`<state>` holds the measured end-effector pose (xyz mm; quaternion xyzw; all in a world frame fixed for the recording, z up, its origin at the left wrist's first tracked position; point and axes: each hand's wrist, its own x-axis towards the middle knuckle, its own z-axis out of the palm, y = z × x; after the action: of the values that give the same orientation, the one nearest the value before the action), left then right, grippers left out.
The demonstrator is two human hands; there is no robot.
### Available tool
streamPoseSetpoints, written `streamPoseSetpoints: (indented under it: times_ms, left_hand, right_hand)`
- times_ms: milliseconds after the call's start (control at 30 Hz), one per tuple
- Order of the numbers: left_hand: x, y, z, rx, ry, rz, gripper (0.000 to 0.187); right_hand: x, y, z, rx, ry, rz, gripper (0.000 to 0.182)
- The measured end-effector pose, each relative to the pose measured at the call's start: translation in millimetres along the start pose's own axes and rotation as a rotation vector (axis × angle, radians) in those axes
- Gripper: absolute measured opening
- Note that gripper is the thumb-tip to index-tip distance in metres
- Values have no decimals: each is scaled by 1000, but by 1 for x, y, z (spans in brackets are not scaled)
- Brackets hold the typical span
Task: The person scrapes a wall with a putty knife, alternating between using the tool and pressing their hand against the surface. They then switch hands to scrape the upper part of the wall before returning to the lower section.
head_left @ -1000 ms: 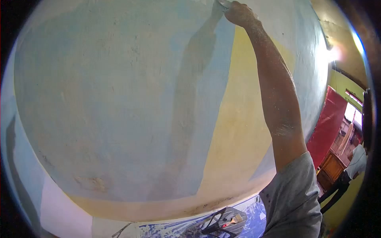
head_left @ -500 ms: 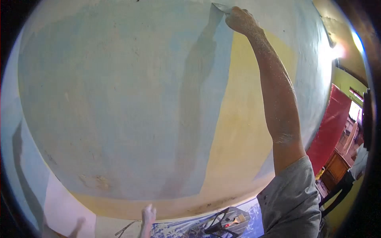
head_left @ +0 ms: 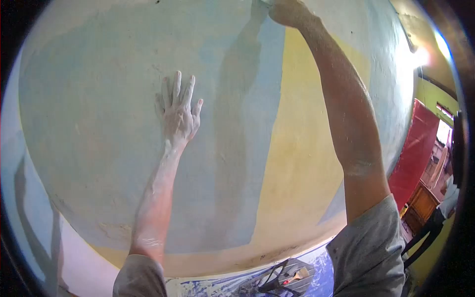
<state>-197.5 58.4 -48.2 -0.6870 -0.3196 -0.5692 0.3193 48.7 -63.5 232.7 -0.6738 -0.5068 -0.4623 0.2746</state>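
Observation:
My left hand (head_left: 180, 118), dusted white, is raised in front of the painted wall (head_left: 118, 148) with its fingers spread. It lies against or very close to the surface; its shadow shows just left of the fingers. High at the top edge of the view, my right hand (head_left: 293, 13) is closed round a putty knife (head_left: 266, 2). Only a bit of the blade shows, by the wall; the rest is cut off or covered by the hand. Pale blue-green and a yellow band (head_left: 297, 123) colour the wall.
A dark stool (head_left: 292, 279) with a paintbrush (head_left: 301, 273) on it stands at the wall's foot, on blue sheeting (head_left: 321, 267) splashed white. On the right are a red panel (head_left: 413, 148) and a person (head_left: 438, 218) at the view's edge.
My left hand has risen from the bottom of the view to the middle of the wall, fingers now spread. My right hand with the putty knife sits slightly higher in view.

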Motion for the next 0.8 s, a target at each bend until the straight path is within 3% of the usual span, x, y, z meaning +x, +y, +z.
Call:
streamPoseSetpoints:
  times_ms: [67, 100, 200, 367, 467, 567, 700, 800]
  left_hand:
    - [1, -1, 14, 117, -19, -30, 62]
    - [-2, -11, 7, 123, -8, -34, 62]
    - [-5, -5, 8, 146, -35, -41, 63]
    - [-10, -8, 7, 137, -24, -31, 63]
    - [-10, -8, 6, 105, -57, -44, 62]
    - [-11, -10, 10, 112, -43, -22, 62]
    - [-11, -13, 10, 107, -51, -40, 62]
    - [-14, -11, 13, 136, -28, -25, 63]
  right_hand:
    - [-18, 3, 19, 43, 312, -263, 31]
    - [-20, -19, 5, 45, 323, -271, 31]
    - [-3, -26, -9, -19, 28, -28, 32]
    - [-44, -22, -5, -167, -2, -138, 34]
    - [-46, -41, -23, 92, -14, 126, 40]
    - [-27, -40, -29, -13, -117, 45, 43]
    - [-60, -33, -9, -51, 86, -74, 43]
    - [-17, -28, -7, -59, 24, -64, 40]
